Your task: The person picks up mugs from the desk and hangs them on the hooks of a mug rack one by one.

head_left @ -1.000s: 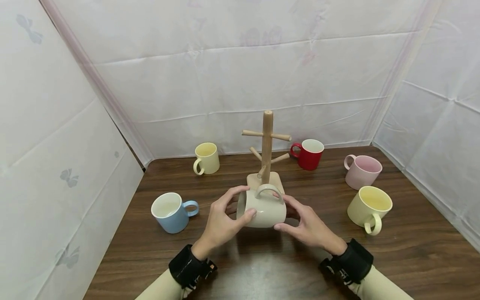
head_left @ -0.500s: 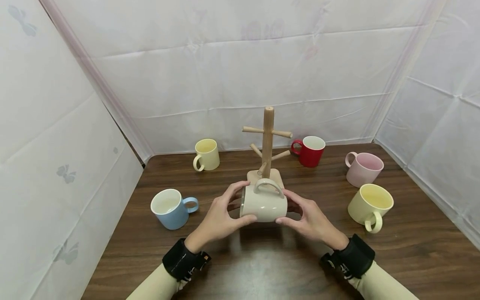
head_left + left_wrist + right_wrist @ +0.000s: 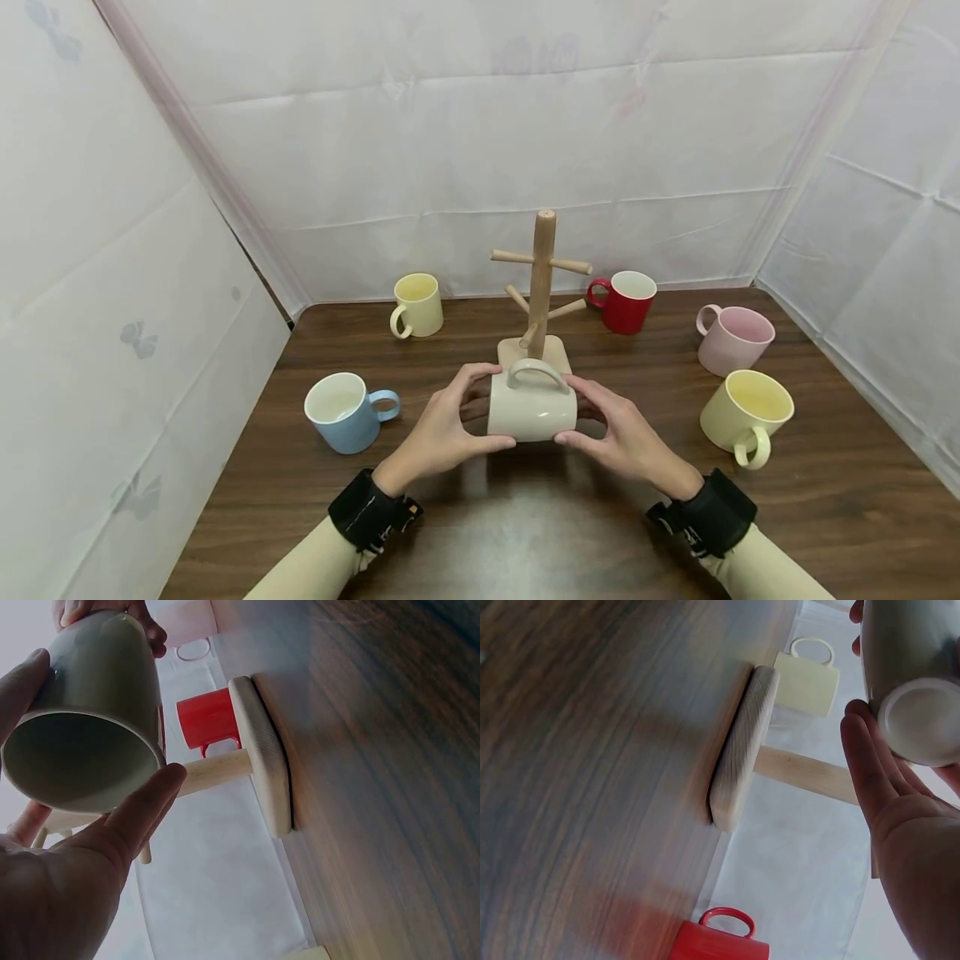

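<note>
A cream mug [image 3: 532, 408] lies on its side in the air in front of the wooden mug tree [image 3: 542, 283], its handle pointing up. My left hand [image 3: 442, 425] grips the rim end, thumb in front and fingers behind. At the base end, my right hand [image 3: 622, 433] holds it the same way. In the left wrist view the mug's open mouth [image 3: 82, 765] faces the camera. The right wrist view shows the mug's round base [image 3: 922, 724] above my fingers. Bare pegs stick out from the tree's post.
A blue mug [image 3: 348, 417] stands at left, a yellow mug [image 3: 420, 307] at back left. Behind the tree to the right is a red mug [image 3: 628, 304]. A pink mug [image 3: 735, 340] and another yellow mug [image 3: 742, 412] stand at right. White cloth [image 3: 480, 150] walls the wooden table [image 3: 480, 533].
The mug has turned a little, so its mouth no longer shows in the head view and it now lies level side-on. Both hands still hold it. The head view has shifted slightly.
</note>
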The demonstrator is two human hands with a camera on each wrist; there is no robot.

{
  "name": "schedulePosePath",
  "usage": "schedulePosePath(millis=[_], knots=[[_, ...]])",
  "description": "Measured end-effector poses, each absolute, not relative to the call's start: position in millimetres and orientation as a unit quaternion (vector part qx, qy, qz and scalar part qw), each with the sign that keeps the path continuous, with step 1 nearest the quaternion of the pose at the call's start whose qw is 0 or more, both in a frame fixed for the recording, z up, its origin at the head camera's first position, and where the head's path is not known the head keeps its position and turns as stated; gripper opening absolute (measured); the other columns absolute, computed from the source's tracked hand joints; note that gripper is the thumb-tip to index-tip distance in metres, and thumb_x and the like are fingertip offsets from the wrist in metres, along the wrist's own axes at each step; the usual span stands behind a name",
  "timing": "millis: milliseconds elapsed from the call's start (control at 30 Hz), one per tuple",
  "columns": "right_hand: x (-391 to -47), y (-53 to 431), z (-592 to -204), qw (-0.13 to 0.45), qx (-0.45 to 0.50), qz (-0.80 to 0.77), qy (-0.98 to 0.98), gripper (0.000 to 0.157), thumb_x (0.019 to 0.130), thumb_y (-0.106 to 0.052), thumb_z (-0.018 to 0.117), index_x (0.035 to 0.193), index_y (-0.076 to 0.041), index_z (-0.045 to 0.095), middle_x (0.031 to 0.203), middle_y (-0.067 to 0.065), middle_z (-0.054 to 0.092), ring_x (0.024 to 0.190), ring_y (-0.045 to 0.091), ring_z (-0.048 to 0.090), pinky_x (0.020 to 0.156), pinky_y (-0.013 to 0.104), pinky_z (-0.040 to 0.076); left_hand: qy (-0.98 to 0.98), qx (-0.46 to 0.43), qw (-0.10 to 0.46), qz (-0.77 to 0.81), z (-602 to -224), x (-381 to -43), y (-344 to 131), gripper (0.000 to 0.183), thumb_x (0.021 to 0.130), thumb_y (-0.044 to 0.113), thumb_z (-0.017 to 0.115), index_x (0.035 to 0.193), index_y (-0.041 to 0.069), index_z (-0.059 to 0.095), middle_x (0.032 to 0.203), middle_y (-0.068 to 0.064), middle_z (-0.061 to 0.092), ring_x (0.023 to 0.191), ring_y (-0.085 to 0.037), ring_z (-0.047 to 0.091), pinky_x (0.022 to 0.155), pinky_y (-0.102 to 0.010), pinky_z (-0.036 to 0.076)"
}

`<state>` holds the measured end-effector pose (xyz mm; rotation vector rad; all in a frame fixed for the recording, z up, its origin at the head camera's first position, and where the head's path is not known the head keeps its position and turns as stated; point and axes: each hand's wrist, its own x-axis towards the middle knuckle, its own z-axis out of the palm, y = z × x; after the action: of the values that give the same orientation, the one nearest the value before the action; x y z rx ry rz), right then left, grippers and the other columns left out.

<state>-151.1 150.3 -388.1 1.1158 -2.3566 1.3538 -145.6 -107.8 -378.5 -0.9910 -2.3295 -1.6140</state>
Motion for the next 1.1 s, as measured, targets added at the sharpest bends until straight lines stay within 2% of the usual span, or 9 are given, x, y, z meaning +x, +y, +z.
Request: schedulePosePath(millis=[133,200,367,433,567,667,900,1100], knots=[[-154,151,-392,0.108,0.376,0.464,-0.794,0.070,0.073,-0.007,0.076,0.133,0.000,0.042,0.122,0.013,0.054,0.096,0.018,0.058,0.076,0.043,0.052,-0.765,-0.327,0.068,-0.551,-385,-150,-107,0.079,0.065,0.009,0.082,0.131,0.011,0.039,0.126,-0.008,0.049,0.108,-0.026,0.054,0.086,-0.039,0.047],[-157,151,-398,0.111,0.372,0.470,-0.793,0.071,0.074,-0.009,0.076,0.135,-0.004,0.040,0.123,0.009,0.053,0.098,0.019,0.058,0.076,0.042,0.052,-0.765,-0.321,0.066,-0.554,-392,-154,-108,0.080,0.066,0.011,0.082,0.132,0.011,0.038,0.130,-0.005,0.046,0.110,-0.025,0.053,0.087,-0.038,0.047],[-168,155,-419,0.109,0.358,0.480,-0.794,0.072,0.077,-0.019,0.075,0.138,-0.018,0.037,0.124,0.000,0.054,0.099,0.018,0.057,0.079,0.035,0.052,-0.770,-0.307,0.052,-0.557,-412,-165,-110,0.083,0.067,0.019,0.082,0.135,0.017,0.035,0.132,0.004,0.042,0.113,-0.020,0.051,0.088,-0.033,0.046],[-172,156,-424,0.107,0.357,0.480,-0.794,0.071,0.078,-0.021,0.074,0.139,-0.020,0.037,0.124,-0.001,0.054,0.100,0.017,0.057,0.080,0.032,0.051,-0.764,-0.313,0.048,-0.562,-410,-165,-110,0.082,0.068,0.015,0.081,0.135,0.016,0.034,0.132,0.000,0.043,0.113,-0.022,0.051,0.088,-0.035,0.047],[-174,157,-427,0.107,0.356,0.476,-0.797,0.070,0.079,-0.024,0.073,0.139,-0.021,0.037,0.123,-0.001,0.054,0.099,0.015,0.058,0.080,0.031,0.051,-0.752,-0.326,0.046,-0.571,-394,-158,-108,0.079,0.069,0.006,0.079,0.133,0.007,0.034,0.131,-0.009,0.044,0.111,-0.026,0.052,0.086,-0.040,0.047],[-171,155,-422,0.107,0.354,0.472,-0.800,0.070,0.078,-0.022,0.074,0.138,-0.018,0.038,0.122,0.002,0.055,0.098,0.015,0.058,0.079,0.034,0.052,-0.752,-0.327,0.046,-0.571,-392,-158,-108,0.078,0.069,0.005,0.079,0.132,0.006,0.034,0.131,-0.011,0.045,0.110,-0.026,0.053,0.085,-0.040,0.048],[-156,147,-389,0.112,0.360,0.459,-0.804,0.066,0.075,-0.005,0.074,0.132,0.001,0.040,0.113,0.015,0.058,0.090,0.023,0.060,0.074,0.045,0.053,-0.773,-0.314,0.050,-0.549,-419,-177,-112,0.081,0.069,0.024,0.081,0.135,0.024,0.034,0.133,0.005,0.045,0.111,-0.016,0.053,0.085,-0.032,0.048],[-155,147,-384,0.112,0.356,0.452,-0.810,0.065,0.075,-0.003,0.073,0.131,0.003,0.041,0.112,0.016,0.059,0.088,0.021,0.060,0.073,0.046,0.053,-0.777,-0.309,0.049,-0.546,-422,-180,-112,0.081,0.070,0.030,0.080,0.136,0.024,0.033,0.133,0.005,0.045,0.109,-0.014,0.054,0.082,-0.031,0.050]])
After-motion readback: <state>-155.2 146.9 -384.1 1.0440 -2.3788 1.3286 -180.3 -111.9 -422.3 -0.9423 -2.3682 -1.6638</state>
